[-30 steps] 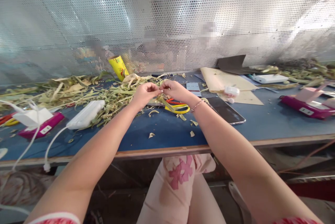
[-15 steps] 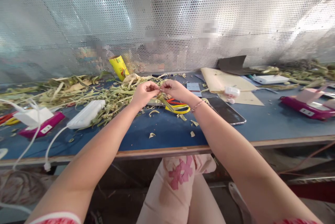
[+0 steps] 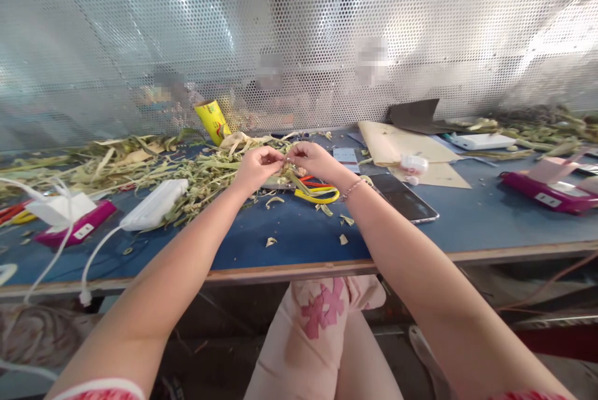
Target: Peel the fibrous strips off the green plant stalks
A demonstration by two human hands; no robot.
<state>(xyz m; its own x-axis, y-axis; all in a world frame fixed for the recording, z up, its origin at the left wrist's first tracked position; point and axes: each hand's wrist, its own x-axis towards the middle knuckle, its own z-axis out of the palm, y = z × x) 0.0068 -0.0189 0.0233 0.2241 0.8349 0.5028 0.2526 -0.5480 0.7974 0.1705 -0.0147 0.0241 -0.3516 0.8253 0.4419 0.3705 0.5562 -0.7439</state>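
My left hand (image 3: 258,166) is closed in a pinch over the plant litter, its thumb and fingertips meeting those of my right hand (image 3: 312,160). Between the two sets of fingertips is a small bit of dried plant (image 3: 286,166), mostly covered by the fingers. A heap of dried stalks and leaves (image 3: 205,179) spreads beneath and to the left of my left hand. Just below my right hand lie scissors with yellow handles (image 3: 320,194) and an orange-red piece beside them. A dark-screened phone (image 3: 402,197) rests near my right wrist, which wears a bracelet.
A yellow tube (image 3: 212,121) leans against the perforated metal panel (image 3: 308,32). On the left are a white power bank (image 3: 154,204) with its cable and a magenta power strip (image 3: 77,225). Brown paper (image 3: 380,141) and another magenta strip (image 3: 546,194) lie to the right.
Both hands stay nearly in place, with their fingertips shifting slightly over the plant bit. The things on the table have not visibly moved.
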